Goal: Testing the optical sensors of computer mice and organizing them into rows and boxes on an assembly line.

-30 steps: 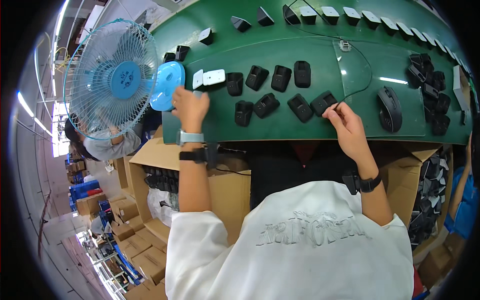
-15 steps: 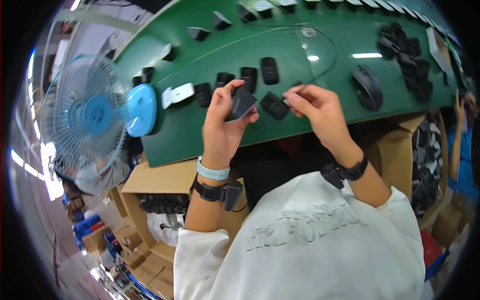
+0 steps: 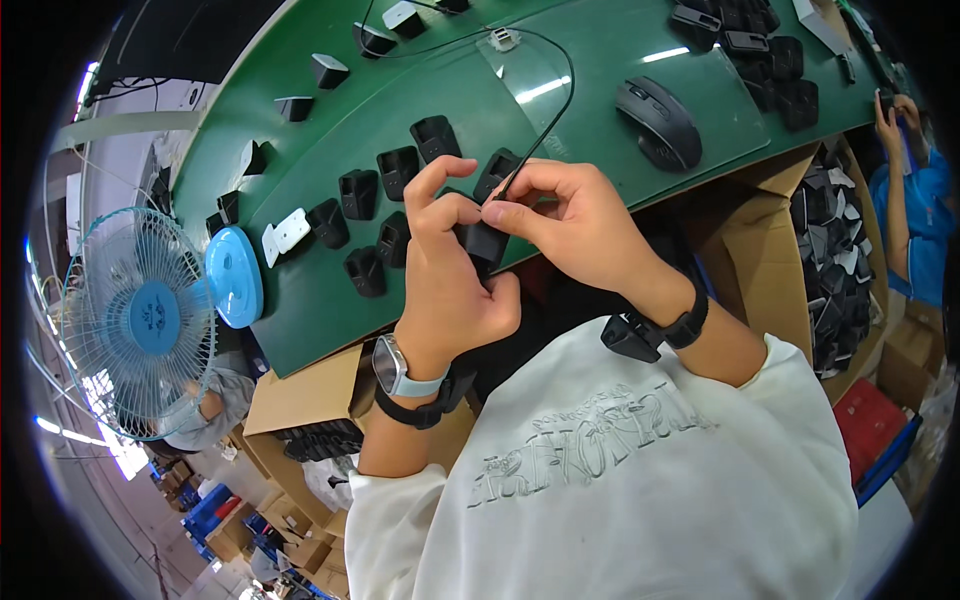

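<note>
My left hand point(image 3: 437, 280) is closed around a small black plastic device point(image 3: 486, 246), held just above the bench's near edge. Between the thumb and fingers of my right hand point(image 3: 585, 220) is the end of a thin black cable point(image 3: 560, 110). That end meets the top of the device, though my fingers hide whether it is plugged in. Several similar black devices lie beyond and left of my hands, one point(image 3: 433, 139) among the farthest. Another black device point(image 3: 495, 173) is partly covered by my right hand.
A black computer mouse point(image 3: 657, 122) rests on the green bench point(image 3: 600, 110). Black parts point(image 3: 785, 58) are heaped at the far right. To the left stands a blue fan point(image 3: 150, 315). Cardboard boxes flank me, the right one point(image 3: 765, 250) near a pile of parts. A person point(image 3: 910, 215) sits farther right.
My right hand has brought the cable end to the device in my left hand. The view has shifted, so the bench sits differently in the picture.
</note>
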`<state>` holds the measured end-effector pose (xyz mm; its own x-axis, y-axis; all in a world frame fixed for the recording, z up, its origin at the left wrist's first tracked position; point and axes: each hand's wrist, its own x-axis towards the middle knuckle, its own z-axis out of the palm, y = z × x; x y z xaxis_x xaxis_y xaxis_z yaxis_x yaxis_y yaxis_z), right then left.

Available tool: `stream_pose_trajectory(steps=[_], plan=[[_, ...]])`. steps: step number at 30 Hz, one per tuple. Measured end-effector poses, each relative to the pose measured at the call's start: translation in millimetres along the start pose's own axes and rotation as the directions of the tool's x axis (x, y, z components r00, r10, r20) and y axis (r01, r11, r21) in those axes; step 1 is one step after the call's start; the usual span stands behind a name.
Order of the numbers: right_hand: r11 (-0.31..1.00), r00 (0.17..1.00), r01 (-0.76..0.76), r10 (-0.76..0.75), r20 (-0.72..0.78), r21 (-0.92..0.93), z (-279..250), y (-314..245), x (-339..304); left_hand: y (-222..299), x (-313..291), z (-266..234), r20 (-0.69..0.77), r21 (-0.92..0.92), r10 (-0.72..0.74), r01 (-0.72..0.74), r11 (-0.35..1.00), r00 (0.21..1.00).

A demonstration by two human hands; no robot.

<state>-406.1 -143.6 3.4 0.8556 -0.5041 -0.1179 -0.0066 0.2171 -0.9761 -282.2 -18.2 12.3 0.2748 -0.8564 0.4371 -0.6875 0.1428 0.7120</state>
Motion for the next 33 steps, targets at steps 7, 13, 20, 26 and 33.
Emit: stream_pose_trajectory(steps=[7, 13, 20, 26, 33], plan=[[0.999, 0.997, 0.011, -0.014, -0.079, -0.038, -8, 13, 0, 4, 7, 23, -0.063, 0.165, -0.080, 0.089, 0.982, 0.995], [0.334, 0.703, 0.073, -0.686, -0.189, -0.940, -97, 17, -6, 0, 16, 7, 0.318, -0.639, -0.671, 0.674, 0.371, 0.670], [0.753, 0.806, 0.039, -0.412, -0.425, -0.656, -118, 40, -5, 15, 19, 42, 0.363, -0.843, -0.671, 0.535, 0.059, 0.647], [0.860, 0.941, 0.204, -0.041, -0.336, 0.467, -40, 3, -32, 22, 26, 55, 0.348, -0.937, -0.545, 0.285, -0.200, 0.762], [0.957, 0.891, 0.286, -0.250, -0.378, 0.041, -26, 20, -28, 34, 17, 68, 0.202, -0.948, -0.636, 0.311, 0.062, 0.745]])
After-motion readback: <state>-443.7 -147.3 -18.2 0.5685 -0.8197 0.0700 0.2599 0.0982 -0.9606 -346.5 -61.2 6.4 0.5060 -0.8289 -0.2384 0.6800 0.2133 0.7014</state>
